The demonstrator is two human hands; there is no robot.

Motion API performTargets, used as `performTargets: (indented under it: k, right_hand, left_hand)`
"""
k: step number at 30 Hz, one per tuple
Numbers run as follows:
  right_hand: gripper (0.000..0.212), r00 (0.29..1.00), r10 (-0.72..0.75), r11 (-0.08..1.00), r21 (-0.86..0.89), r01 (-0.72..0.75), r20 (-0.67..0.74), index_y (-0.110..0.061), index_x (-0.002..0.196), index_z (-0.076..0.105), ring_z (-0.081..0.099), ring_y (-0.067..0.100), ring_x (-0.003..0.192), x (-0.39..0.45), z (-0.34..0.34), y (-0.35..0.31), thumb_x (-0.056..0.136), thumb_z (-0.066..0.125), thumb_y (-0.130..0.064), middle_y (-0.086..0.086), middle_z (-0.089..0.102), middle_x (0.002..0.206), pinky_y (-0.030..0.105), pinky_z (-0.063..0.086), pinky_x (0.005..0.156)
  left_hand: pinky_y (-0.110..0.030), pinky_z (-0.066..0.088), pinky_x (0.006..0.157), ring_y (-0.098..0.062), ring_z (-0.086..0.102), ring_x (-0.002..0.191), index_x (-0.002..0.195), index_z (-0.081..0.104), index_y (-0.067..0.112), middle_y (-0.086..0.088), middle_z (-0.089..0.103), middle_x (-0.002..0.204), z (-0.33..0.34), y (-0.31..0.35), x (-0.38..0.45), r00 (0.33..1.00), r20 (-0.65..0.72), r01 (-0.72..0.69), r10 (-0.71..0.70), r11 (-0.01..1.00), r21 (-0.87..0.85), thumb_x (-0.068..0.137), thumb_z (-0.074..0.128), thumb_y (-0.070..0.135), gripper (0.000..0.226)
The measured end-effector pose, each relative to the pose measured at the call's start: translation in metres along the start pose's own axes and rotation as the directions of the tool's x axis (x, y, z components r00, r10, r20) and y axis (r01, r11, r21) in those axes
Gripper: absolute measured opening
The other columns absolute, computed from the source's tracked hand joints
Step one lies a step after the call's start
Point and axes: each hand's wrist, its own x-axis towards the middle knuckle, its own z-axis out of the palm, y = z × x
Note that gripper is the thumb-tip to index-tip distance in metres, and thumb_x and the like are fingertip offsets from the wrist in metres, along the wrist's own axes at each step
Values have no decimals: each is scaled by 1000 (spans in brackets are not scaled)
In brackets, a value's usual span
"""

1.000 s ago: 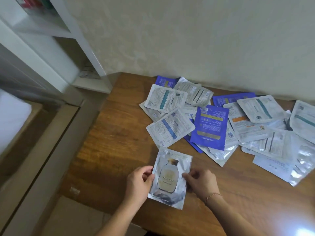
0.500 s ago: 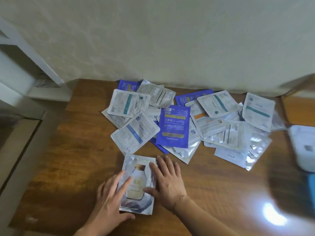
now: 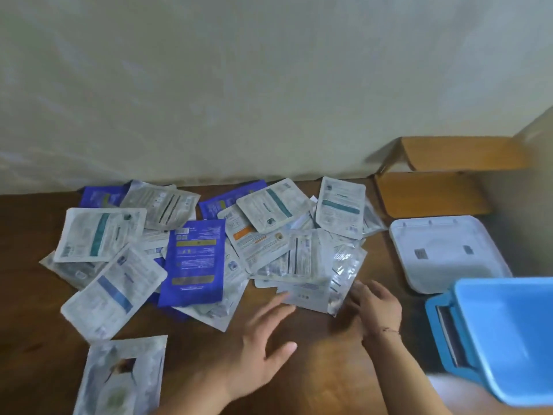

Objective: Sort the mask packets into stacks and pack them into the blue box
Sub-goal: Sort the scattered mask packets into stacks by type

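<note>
Glossy white, silver and dark-blue foil mask packets (image 3: 194, 259) lie overlapping in a loose heap; one silver bottle-print packet (image 3: 119, 381) lies apart; open light-blue plastic box (image 3: 505, 333) sits right

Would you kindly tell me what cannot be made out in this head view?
- Blue box: its contents, cut off by the frame's right edge.
- Packet pile: count, lower packets covered.
- Packet print: blurred.
- Right hand: whether it touches the nearest packet, motion blur.

No legible text on the mask packets (image 3: 194, 262), only blurred print, barcodes and coloured bands.
</note>
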Motion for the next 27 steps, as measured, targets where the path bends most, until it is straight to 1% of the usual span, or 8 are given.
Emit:
performTargets:
  k: [2,4,5,7,12,18,21,27]
  right_hand:
    - [23,992,100,990,93,-107,74,-14,107,64,71,25,89,19,-5,-13,85,68,-15,11,73,99,33,53,58]
    - [9,975,164,983,58,-174,147,-12,93,69,71,22,75,31,-5,-24,87,64,-16,5,76,91,24,36,49]
    - [10,968,179,981,39,-189,174,-13,92,70,68,20,65,38,-5,-26,87,64,-20,3,76,90,22,31,48]
    - [16,955,181,983,-10,-184,236,-11,92,70,55,15,47,48,-2,-27,86,67,-25,2,75,86,18,26,43]
    - [35,924,69,967,-252,30,375,-8,59,56,35,18,31,59,4,-18,87,69,-24,12,53,50,16,22,34]
    - [31,891,-129,927,-267,265,435,6,74,60,50,24,32,62,4,-7,93,62,-19,11,55,47,21,31,31]
    - [30,865,-176,901,-277,333,469,3,75,57,52,23,31,63,3,-3,95,59,-19,9,55,45,21,35,30]
    - [23,837,-266,838,-315,446,477,2,79,55,54,20,29,58,1,4,96,58,-14,9,56,44,20,41,29]
  left_hand:
    - [-5,-2,109,15,-1,141,149,32,34,32,1,156,16,12,38,995,71,-74,68,994,86,94,44,57,61]
    - [-12,-1,114,8,2,143,150,30,33,26,6,159,32,12,66,994,92,-82,66,979,184,94,43,57,61]
    - [-20,9,118,1,12,143,147,35,31,20,18,158,41,10,76,993,87,-95,77,969,228,94,45,55,59]
    - [-34,33,113,-9,32,135,135,49,27,13,41,146,55,2,86,993,51,-117,107,958,260,90,51,51,51]
    - [-38,33,109,-10,35,135,121,57,28,12,45,141,81,-13,81,990,-57,-106,129,948,302,88,57,45,37]
    - [-38,27,107,-20,36,135,129,50,27,6,40,144,92,-13,82,984,-73,-101,160,854,511,88,49,56,50]
    - [-41,26,107,-23,33,134,134,44,28,4,36,144,95,-14,82,978,-82,-110,190,813,572,92,38,60,53]
    - [-46,14,112,-25,12,140,143,33,31,1,17,154,97,-15,78,982,-23,-133,186,776,616,91,15,67,66]
